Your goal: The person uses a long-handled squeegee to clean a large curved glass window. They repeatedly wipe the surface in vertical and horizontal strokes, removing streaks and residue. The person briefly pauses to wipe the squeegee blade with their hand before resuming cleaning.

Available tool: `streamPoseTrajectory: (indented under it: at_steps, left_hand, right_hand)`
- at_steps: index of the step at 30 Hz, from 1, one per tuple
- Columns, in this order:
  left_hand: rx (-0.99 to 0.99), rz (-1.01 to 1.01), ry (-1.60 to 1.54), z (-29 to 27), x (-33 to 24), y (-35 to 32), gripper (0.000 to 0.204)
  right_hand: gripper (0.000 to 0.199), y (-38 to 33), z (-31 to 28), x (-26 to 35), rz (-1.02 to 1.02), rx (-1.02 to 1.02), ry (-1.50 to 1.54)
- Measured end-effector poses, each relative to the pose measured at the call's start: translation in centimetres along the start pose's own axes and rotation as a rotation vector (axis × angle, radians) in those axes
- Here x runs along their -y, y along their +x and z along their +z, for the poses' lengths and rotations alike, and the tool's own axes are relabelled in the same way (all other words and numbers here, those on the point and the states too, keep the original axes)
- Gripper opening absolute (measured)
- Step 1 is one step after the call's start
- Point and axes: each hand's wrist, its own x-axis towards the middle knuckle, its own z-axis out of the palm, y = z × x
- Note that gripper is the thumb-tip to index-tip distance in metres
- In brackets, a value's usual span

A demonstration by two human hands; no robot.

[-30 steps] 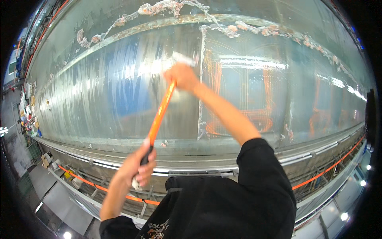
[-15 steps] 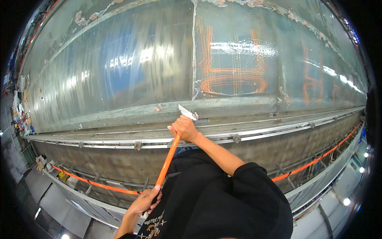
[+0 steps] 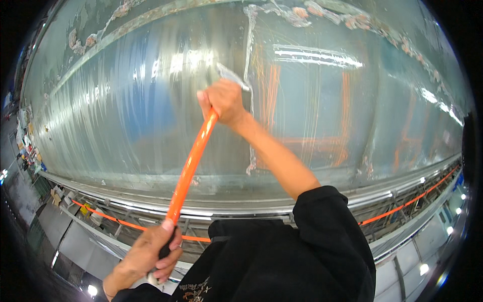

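Observation:
A long-handled scraper with an orange pole (image 3: pixel 193 161) slants up from lower left, a pale flat blade (image 3: pixel 232 78) at its far end. My right hand (image 3: pixel 224 102) is closed round the pole just below the blade. Lower down, my left hand (image 3: pixel 151 254) wraps the black grip at the near end. The blade lies at a broad, wet-looking greenish-grey panel surface (image 3: pixel 196 136), close to the left of a whitish vertical seam (image 3: pixel 250 55). Whether the blade presses on the surface cannot be told.
Orange lines (image 3: pixel 307 141) mark the panel right of the seam. Lumpy pale residue (image 3: pixel 357 21) runs along the far ridge. At the near side are a metal rail (image 3: pixel 151 207) and an orange bar (image 3: pixel 110 219). Assorted small items (image 3: pixel 30 151) lie at far left.
Both hands still hold the scraper. The blade has gone from the panel's near edge farther out over it, beside the seam. My right arm reaches farther forward, and the view has shifted.

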Motion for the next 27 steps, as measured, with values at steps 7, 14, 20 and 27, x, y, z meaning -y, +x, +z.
streamPoseTrajectory:
  at_steps: [7,14,20,27]
  left_hand:
    - [0.017,0.245,-0.107,0.6,-15.1,2.0,0.052]
    - [0.210,0.365,-0.078,1.8,-13.9,5.5,0.049]
    - [0.136,0.245,-0.127,-3.4,10.2,6.9,0.054]
    - [-0.042,0.110,0.114,-7.2,31.2,5.2,0.054]
  right_hand:
    - [0.042,13.8,2.0,-14.6,-0.057,-0.093,-0.159]
    - [0.043,14.8,-2.6,-15.8,0.116,0.478,-0.067]
    - [0.041,-2.9,-1.4,2.3,0.066,0.543,0.086]
    - [0.042,-18.1,-6.7,23.2,0.063,0.736,0.091]
